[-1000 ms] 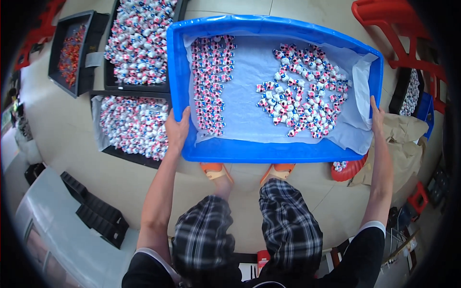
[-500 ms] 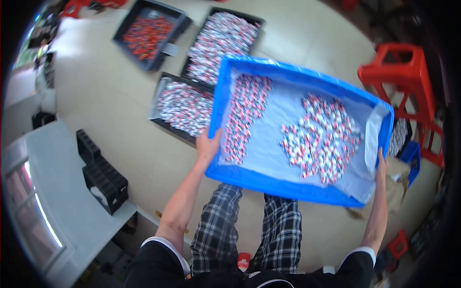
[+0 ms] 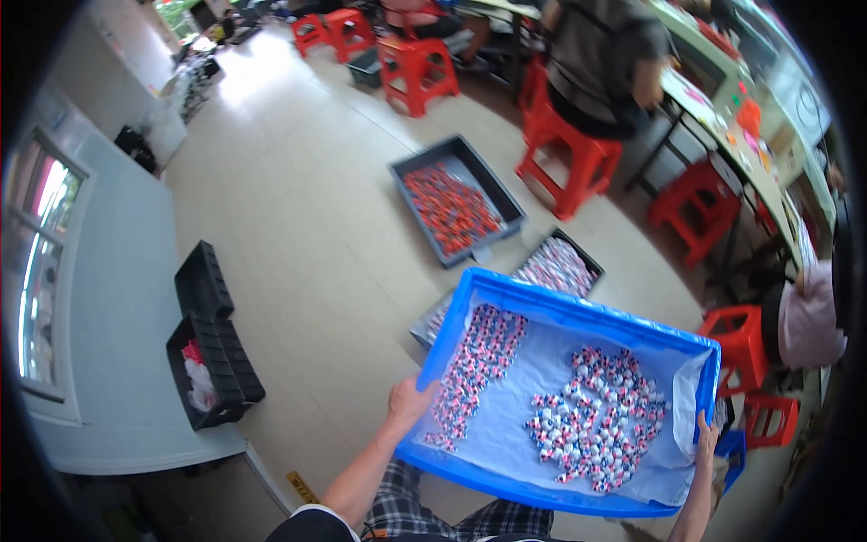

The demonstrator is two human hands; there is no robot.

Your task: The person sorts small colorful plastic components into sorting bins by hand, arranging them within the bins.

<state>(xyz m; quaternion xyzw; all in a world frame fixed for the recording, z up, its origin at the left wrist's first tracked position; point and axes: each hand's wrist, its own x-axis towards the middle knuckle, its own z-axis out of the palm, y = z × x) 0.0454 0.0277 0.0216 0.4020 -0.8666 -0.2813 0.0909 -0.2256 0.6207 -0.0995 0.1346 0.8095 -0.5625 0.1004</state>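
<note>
Both my hands carry a blue plastic tray in front of my legs, above the floor. My left hand grips its left wall, and my right hand its right wall, with fingers partly hidden by the rim. White lining sheet covers the tray's bottom. On it lie small white, pink and blue pieces: a neat block along the left side and a looser heap toward the right. The sheet's edge folds up by the right wall.
A grey bin of red-orange pieces stands on the floor ahead, near a black bin of whitish pieces. Black crates line the left wall. Red stools, a seated person and a long worktable stretch along the right.
The view has swung up and to the left, bringing stools, people and the worktable into sight. The tray sits lower in view, still in both hands, covering more of the bins behind it.
</note>
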